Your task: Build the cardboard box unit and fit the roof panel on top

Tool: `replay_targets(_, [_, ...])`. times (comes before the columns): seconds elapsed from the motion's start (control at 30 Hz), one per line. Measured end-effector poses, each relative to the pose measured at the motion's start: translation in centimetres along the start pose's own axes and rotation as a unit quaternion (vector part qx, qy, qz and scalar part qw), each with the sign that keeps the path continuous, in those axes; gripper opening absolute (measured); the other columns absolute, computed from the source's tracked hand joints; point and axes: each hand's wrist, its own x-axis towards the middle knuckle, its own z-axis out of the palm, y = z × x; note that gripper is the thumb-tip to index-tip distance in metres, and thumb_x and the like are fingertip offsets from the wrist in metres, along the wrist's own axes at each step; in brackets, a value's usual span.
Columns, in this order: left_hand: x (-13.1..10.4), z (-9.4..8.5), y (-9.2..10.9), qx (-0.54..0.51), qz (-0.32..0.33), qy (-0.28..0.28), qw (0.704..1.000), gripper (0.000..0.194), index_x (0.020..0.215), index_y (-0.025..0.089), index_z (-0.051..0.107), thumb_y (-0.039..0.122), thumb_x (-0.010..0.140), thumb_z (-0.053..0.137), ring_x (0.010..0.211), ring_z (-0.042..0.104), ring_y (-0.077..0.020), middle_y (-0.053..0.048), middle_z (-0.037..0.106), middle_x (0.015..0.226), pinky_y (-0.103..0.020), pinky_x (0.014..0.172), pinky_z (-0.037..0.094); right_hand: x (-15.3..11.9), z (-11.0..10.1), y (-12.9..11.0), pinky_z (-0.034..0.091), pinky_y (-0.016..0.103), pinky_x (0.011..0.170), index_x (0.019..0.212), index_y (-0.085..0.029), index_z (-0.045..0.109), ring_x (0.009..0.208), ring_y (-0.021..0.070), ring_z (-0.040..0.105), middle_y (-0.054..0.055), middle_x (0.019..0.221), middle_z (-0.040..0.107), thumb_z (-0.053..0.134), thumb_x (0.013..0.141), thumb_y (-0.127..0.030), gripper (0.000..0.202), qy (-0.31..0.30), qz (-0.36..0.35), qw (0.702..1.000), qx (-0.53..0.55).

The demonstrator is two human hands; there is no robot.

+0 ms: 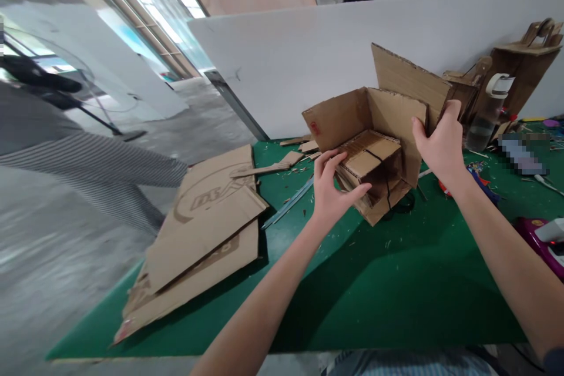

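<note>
While both hands hold it: the cardboard model (374, 153) stands on the green bench (396, 282), in front of the white partition (308, 53).
Left hand (330, 191): grip curled around the model's near left corner, thumb and fingers pressing the stacked inner layers.
Right hand (440, 141): grip closed over the top edge of the model's right wall.
Left of the model: flat cardboard sheets (207, 235) overhang the bench edge; a metal ruler (288, 202) lies between sheets and model.
Right of the model: a clear bottle (487, 111), another cardboard build (524, 70).
</note>
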Motion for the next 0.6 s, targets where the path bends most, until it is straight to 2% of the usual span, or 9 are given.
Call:
replay_targets(0.27, [-0.3, 0.3, -0.8, -0.025, 0.032, -0.013, 0.999, 0.068, 0.121, 0.023, 0.060, 0.068, 0.073, 0.077, 0.127, 0.053, -0.0335, -0.014, 0.051, 0.132, -0.051, 0.100, 0.053, -0.1, 0.7, 0.3, 0.057, 0.054, 0.086, 0.114, -0.024, 0.038, 0.109, 0.0364, 0.069, 0.019, 0.114, 0.067, 0.061, 0.090, -0.036, 0.035, 0.042, -0.004, 0.995, 0.087])
replay_targets(0.43, [1.5, -0.4, -0.3, -0.056, 0.043, 0.026, 0.997, 0.064, 0.118, 0.023, 0.064, 0.062, 0.071, 0.081, 0.124, 0.055, -0.0319, -0.012, 0.054, 0.127, -0.044, 0.090, 0.058, -0.1, 0.7, 0.1, 0.059, 0.056, 0.084, 0.115, -0.023, 0.037, 0.105, 0.0369, 0.070, 0.019, 0.111, 0.068, 0.059, 0.090, -0.035, 0.035, 0.037, 0.005, 0.995, 0.090])
replay_targets(0.6, [3.9, -1.6, 0.4, -0.102, 0.052, 0.066, 0.991, 0.062, 0.117, 0.025, 0.065, 0.063, 0.071, 0.081, 0.123, 0.056, -0.0299, -0.010, 0.052, 0.127, -0.035, 0.082, 0.060, -0.3, 0.8, -0.2, 0.058, 0.057, 0.083, 0.117, -0.023, 0.036, 0.105, 0.0371, 0.070, 0.019, 0.113, 0.066, 0.057, 0.092, -0.035, 0.035, 0.029, -0.003, 0.995, 0.095])
